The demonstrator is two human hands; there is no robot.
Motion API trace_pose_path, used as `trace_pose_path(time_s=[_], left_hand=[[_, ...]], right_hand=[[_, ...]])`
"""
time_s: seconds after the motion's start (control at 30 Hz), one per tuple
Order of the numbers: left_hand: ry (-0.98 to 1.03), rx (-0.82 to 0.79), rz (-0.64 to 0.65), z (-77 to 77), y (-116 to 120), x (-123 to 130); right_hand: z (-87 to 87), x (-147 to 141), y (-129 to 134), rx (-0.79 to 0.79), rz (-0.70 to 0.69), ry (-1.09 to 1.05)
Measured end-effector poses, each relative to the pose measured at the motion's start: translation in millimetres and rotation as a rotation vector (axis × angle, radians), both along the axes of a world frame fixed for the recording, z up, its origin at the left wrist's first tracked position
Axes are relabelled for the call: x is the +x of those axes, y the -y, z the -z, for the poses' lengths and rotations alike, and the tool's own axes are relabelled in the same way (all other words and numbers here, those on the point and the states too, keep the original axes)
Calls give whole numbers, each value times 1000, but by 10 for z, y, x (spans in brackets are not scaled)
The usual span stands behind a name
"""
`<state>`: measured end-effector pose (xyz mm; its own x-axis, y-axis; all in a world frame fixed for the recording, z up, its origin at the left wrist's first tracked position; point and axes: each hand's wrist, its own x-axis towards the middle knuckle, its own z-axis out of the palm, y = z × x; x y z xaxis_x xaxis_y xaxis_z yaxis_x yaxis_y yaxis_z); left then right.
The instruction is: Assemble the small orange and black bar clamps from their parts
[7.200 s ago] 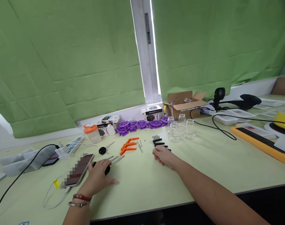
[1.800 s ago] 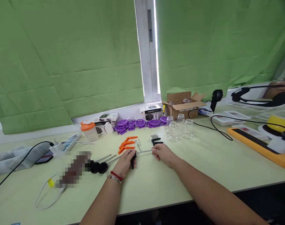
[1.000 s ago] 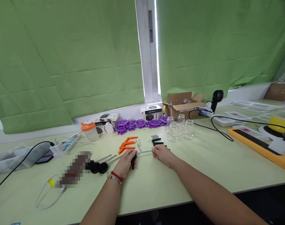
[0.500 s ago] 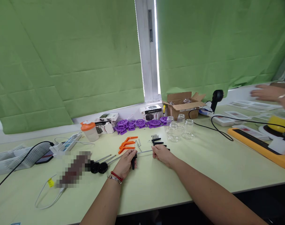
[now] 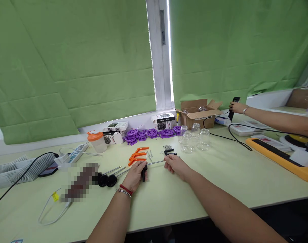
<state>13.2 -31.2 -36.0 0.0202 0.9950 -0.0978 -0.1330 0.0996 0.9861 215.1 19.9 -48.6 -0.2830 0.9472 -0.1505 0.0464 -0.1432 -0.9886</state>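
My left hand is closed round a black handle piece that sits on a thin metal rod. The rod's right end is pinched in the fingertips of my right hand. Just behind my left hand lie orange frames and loose screws. Black parts and small springs lie behind my right hand. To the left of my left hand are black round knobs with metal rods.
Purple plastic parts, glass jars and a cardboard box stand behind. An orange-lidded cup is at left. Another person's hand grips a black fan at right, near a yellow-orange bar.
The other person's hand has moved left onto the black fan. My two hands have barely shifted, and both still hold their pieces.
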Motion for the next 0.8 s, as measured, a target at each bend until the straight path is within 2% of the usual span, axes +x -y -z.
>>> trace_pose_path(time_s=[0.43,0.8], left_hand=[[-5,4,8,-36,23,21],[3,4,11,-18,23,16]], right_hand=[[81,33,-33,60,-73,-30],[10,10,10,49,-51,70]])
